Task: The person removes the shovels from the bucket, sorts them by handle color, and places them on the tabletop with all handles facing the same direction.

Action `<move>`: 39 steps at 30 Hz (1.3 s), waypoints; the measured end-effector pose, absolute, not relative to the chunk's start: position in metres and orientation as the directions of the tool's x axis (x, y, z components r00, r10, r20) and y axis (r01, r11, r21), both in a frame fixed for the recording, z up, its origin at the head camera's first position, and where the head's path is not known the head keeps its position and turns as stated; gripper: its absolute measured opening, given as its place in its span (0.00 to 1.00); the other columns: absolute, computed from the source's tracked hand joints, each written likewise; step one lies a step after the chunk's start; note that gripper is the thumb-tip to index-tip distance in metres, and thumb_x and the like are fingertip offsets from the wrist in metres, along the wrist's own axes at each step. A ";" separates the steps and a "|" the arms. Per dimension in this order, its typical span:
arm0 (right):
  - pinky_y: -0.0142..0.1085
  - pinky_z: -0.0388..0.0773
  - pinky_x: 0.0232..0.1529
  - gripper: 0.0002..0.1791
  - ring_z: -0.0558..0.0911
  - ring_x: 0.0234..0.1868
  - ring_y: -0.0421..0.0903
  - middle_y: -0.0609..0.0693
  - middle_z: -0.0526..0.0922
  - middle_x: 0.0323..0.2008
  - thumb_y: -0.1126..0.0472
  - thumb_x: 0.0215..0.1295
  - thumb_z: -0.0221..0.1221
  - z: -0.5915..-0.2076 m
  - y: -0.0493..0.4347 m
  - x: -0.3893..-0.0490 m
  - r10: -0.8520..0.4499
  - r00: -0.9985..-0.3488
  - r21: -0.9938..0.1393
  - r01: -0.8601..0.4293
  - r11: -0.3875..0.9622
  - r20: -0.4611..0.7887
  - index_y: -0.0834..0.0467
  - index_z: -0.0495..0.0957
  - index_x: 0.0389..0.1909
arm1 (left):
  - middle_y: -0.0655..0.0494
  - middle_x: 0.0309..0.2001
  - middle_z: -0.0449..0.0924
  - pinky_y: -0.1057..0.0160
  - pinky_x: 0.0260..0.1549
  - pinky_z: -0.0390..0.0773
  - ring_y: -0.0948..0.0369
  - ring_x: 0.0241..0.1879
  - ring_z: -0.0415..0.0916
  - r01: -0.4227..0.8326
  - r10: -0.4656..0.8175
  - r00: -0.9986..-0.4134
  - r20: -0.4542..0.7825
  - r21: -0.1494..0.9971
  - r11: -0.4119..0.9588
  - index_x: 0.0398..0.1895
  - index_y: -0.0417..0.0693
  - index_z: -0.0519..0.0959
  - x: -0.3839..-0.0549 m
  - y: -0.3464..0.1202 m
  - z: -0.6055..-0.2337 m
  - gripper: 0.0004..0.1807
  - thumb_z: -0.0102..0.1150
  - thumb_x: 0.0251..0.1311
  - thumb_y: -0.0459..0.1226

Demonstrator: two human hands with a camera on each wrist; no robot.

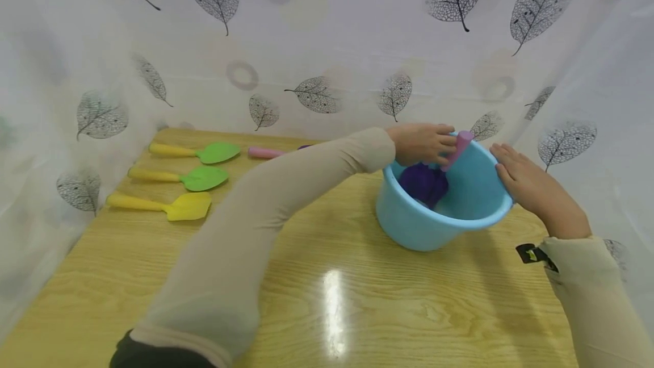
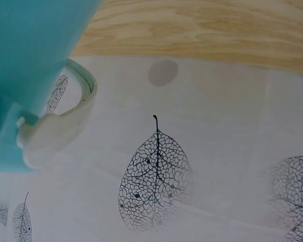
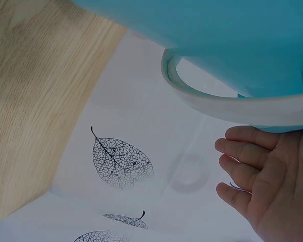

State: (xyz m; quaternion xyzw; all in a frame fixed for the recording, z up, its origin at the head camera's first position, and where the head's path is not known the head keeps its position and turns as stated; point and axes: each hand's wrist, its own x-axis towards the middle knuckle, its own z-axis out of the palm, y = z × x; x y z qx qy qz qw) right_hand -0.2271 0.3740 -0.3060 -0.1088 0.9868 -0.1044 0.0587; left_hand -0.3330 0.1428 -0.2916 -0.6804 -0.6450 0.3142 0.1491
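Note:
A light blue bucket (image 1: 419,226) stands on the table at right of centre in the head view. Inside it lies a purple toy shovel (image 1: 424,183), its pink handle (image 1: 458,149) leaning up toward the far rim. My left hand (image 1: 423,143) reaches over the bucket's left rim, fingers fairly straight and fingertips at the pink handle; whether they touch it is unclear. On the right rim rests my right hand (image 1: 536,186), fingers extended. The right wrist view shows its open palm (image 3: 283,186) beside the bucket's pale carrying handle (image 3: 217,103). The left wrist view leaves the left hand out.
Two green toy shovels (image 1: 218,153) (image 1: 204,178) with yellow handles and a yellow shovel (image 1: 189,207) lie in a column at the table's left. Behind my left sleeve, another pink-handled shovel (image 1: 265,153) is partly hidden. A leaf-patterned curtain (image 1: 332,44) borders the table (image 1: 383,305).

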 end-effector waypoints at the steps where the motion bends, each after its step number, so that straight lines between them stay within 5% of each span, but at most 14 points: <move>1: 0.66 0.43 0.65 0.33 0.41 0.73 0.66 0.69 0.44 0.72 0.49 0.75 0.26 -0.306 0.373 -0.227 -0.224 -0.970 -0.219 -0.199 0.955 -0.094 0.66 0.41 0.72 | 0.48 0.64 0.66 0.52 0.68 0.51 0.51 0.67 0.57 0.781 0.971 -0.032 -0.237 -0.612 -0.124 0.61 0.52 0.67 -0.334 0.143 -0.292 0.20 0.43 0.66 0.40; 20: 0.67 0.42 0.65 0.33 0.40 0.73 0.66 0.68 0.43 0.72 0.48 0.75 0.26 -0.305 0.375 -0.227 -0.231 -0.969 -0.234 -0.204 0.951 -0.091 0.66 0.41 0.72 | 0.49 0.63 0.68 0.52 0.72 0.45 0.51 0.67 0.57 0.742 0.976 -0.067 -0.205 -0.665 -0.089 0.58 0.51 0.71 -0.343 0.152 -0.308 0.18 0.46 0.65 0.39; 39: 0.67 0.42 0.65 0.34 0.39 0.73 0.65 0.67 0.42 0.72 0.47 0.75 0.25 -0.306 0.375 -0.227 -0.215 -0.970 -0.232 -0.184 0.955 -0.116 0.64 0.40 0.72 | 0.53 0.56 0.76 0.55 0.65 0.55 0.55 0.58 0.68 0.593 0.973 -0.131 -0.188 -0.802 -0.075 0.48 0.50 0.80 -0.338 0.152 -0.312 0.15 0.43 0.68 0.34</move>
